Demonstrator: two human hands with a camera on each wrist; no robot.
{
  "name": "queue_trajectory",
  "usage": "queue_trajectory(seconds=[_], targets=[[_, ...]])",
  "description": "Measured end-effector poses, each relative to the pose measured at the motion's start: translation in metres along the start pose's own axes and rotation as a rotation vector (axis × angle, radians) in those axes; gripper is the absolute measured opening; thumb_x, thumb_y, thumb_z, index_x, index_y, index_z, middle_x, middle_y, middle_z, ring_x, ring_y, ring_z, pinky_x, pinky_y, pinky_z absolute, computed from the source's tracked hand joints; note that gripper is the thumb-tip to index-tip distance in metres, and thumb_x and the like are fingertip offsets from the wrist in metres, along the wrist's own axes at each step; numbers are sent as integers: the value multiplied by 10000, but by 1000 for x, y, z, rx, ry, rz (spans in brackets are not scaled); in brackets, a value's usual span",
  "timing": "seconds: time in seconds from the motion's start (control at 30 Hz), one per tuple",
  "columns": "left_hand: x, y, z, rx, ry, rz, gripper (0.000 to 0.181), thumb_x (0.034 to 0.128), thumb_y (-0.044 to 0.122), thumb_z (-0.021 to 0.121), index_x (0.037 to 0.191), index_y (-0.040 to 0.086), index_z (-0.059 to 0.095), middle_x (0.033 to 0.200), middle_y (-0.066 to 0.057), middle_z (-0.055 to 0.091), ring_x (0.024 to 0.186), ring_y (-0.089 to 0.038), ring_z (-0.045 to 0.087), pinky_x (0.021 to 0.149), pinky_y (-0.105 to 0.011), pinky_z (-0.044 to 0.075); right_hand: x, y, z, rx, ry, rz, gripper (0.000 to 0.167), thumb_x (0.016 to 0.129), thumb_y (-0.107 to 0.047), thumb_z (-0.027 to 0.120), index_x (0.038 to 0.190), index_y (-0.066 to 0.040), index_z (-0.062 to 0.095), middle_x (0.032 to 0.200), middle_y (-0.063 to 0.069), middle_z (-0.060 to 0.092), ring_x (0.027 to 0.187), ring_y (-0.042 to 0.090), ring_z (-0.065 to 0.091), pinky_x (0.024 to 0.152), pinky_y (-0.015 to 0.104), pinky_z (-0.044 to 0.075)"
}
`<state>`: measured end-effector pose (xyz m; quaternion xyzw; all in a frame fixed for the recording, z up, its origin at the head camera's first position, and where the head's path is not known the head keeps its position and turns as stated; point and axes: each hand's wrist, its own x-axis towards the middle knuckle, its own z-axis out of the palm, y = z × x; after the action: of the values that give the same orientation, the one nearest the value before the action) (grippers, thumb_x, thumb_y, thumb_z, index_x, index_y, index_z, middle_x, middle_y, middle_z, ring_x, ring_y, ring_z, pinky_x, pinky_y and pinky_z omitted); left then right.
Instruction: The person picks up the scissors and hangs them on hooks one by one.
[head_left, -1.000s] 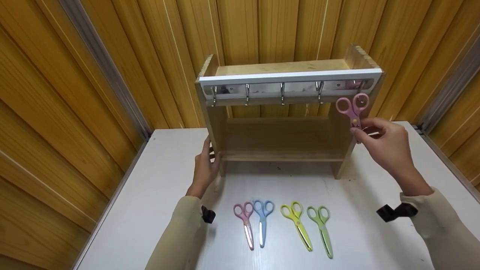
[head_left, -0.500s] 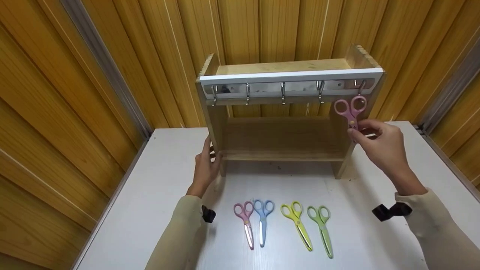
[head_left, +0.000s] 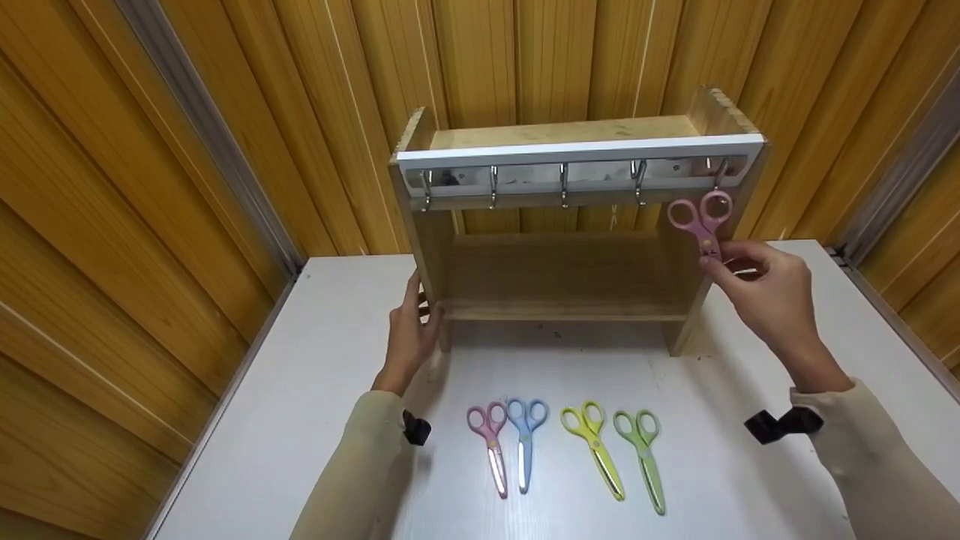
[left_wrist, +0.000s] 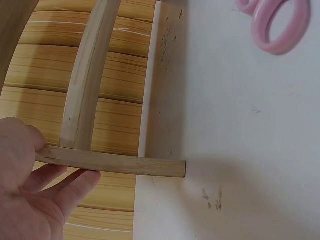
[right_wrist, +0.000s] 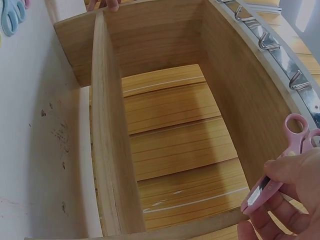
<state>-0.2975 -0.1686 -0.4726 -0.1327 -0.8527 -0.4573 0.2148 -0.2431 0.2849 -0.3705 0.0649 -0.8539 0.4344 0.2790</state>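
My right hand (head_left: 776,300) pinches pink scissors (head_left: 705,225) by the blades, thumb in front, handle loops up. One loop is at the rightmost hook (head_left: 721,174); whether the hook passes through it, I cannot tell. In the right wrist view the scissors (right_wrist: 280,172) slant, blades towards the shelf's side panel. My left hand (head_left: 409,334) grips the left side panel of the wooden shelf (head_left: 562,313), thumb on the inner face and fingers (left_wrist: 82,187) on the outer. A metal hook rail (head_left: 525,175) runs along the shelf's white-edged front.
On the white table (head_left: 300,420), before the shelf, lie darker pink scissors (head_left: 491,442), blue scissors (head_left: 526,439), yellow scissors (head_left: 596,446) and green scissors (head_left: 643,454). Their loops point to the shelf. Wood-grain panels (head_left: 480,60) stand close behind it.
My right hand has shifted slightly left with the pink scissors, whose loops now sit a little lower by the rightmost hook. The left hand stays where it was.
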Motion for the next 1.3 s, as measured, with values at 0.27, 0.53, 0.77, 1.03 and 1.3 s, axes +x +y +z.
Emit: queue_trajectory(seconds=[0.27,0.53,0.77,1.03,1.3], targets=[[-1,1,2,3,11,26,697,1010,-14,602,1611,141,285,1454,-214,567,1134,-379,688,871,-451,622,-3,4,4,1,54,-14,233,916,-170,793,1091,-18,777,933,-18,724,818,-1,629,748,40,503],[-1,2,2,3,-3,-16,710,1018,14,605,1622,181,272,1488,-179,547,1138,-347,692,875,-413,622,-6,7,10,-31,98,-17,235,921,-164,785,1110,-24,771,1023,131,739,826,-15,605,748,34,486],[-1,1,1,4,1,-11,710,1015,10,607,1619,180,277,1459,-201,567,1106,-345,705,859,-400,627,-7,7,12,-49,103,-35,242,927,-162,780,1122,-20,765,1048,136,741,832,-40,584,761,43,478],[-1,1,1,4,-3,-10,706,1016,13,606,1618,178,276,1456,-206,568,1114,-351,701,856,-405,628,-8,6,11,-51,104,-46,222,924,-146,780,1096,-7,763,1011,128,736,819,-26,582,744,51,484],[-1,2,0,19,-2,-29,701,1020,20,597,1620,182,272,1460,-201,566,1124,-346,697,855,-393,628,-7,6,13,-42,126,-75,186,907,-114,787,1054,-2,769,967,111,740,792,-36,590,715,66,492]])
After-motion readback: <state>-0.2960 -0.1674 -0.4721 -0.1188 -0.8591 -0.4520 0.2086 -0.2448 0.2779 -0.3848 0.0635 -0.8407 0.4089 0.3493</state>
